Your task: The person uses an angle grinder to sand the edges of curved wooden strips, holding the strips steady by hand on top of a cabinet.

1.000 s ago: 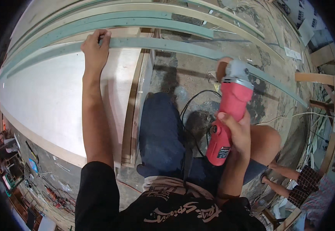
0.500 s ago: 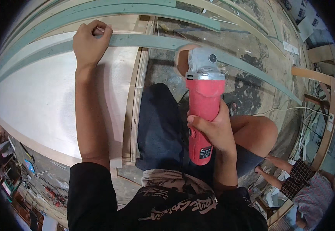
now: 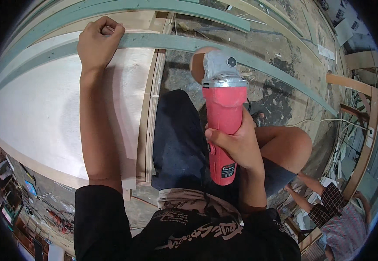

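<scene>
My right hand (image 3: 241,145) is wrapped round the red body of an angle grinder (image 3: 224,106) with a grey metal head. The grinder stands nearly upright in view, head away from me. Its brown disc (image 3: 196,67) shows at the left of the head, close to the near edge of a long pale green wooden strip (image 3: 158,41); whether they touch, I cannot tell. My left hand (image 3: 97,45) is closed on that strip, left of the grinder. Beneath the strip's left part lies a large whitish board (image 3: 45,108). The strip's right end reaches out over the floor.
More green strips (image 3: 215,16) run along the far side. A wooden frame (image 3: 374,113) stands at the right, with a cable (image 3: 315,122) near it. Another person (image 3: 345,222) is at the lower right. Tools and clutter (image 3: 58,219) lie at the lower left.
The grinder in my right hand has shifted slightly left. My left hand appears a little farther up and left, still closed on the strip. The whole view has shifted slightly too.
</scene>
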The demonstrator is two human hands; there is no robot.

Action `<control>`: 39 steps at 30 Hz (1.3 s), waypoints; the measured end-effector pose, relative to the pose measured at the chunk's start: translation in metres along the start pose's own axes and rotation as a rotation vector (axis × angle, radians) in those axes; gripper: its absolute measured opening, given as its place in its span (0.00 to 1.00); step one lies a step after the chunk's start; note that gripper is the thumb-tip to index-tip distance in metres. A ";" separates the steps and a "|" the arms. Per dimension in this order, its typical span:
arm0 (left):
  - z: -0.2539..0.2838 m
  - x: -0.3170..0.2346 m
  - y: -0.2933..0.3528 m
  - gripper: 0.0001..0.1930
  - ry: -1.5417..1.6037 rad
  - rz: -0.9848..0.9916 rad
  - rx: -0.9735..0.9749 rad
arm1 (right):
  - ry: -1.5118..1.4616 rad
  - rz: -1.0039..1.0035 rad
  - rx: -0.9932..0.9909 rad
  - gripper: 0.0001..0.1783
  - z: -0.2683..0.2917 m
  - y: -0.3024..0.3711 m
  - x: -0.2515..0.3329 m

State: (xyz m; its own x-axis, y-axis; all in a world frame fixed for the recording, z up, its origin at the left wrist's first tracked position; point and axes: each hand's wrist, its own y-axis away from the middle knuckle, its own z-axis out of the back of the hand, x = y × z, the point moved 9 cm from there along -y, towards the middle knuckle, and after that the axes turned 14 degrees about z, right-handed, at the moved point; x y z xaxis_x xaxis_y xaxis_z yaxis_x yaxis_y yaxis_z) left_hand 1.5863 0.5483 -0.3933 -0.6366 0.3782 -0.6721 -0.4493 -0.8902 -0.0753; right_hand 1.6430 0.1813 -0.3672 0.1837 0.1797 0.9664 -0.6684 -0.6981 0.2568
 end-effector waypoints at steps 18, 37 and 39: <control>-0.001 -0.005 0.000 0.16 -0.022 -0.037 -0.001 | 0.020 -0.013 0.024 0.25 0.000 -0.008 -0.003; -0.005 -0.009 0.000 0.17 -0.009 -0.100 0.028 | 0.019 0.028 0.061 0.29 -0.004 -0.015 -0.003; -0.002 -0.011 0.002 0.17 0.002 -0.112 -0.033 | 0.007 0.005 0.055 0.29 -0.003 -0.015 -0.003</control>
State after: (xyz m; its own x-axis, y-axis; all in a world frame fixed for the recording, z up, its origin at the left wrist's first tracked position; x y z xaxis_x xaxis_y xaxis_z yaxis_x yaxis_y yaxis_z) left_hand 1.5933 0.5414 -0.3873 -0.5820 0.4752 -0.6599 -0.4968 -0.8502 -0.1741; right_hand 1.6499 0.1934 -0.3741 0.1753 0.1806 0.9678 -0.6285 -0.7361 0.2512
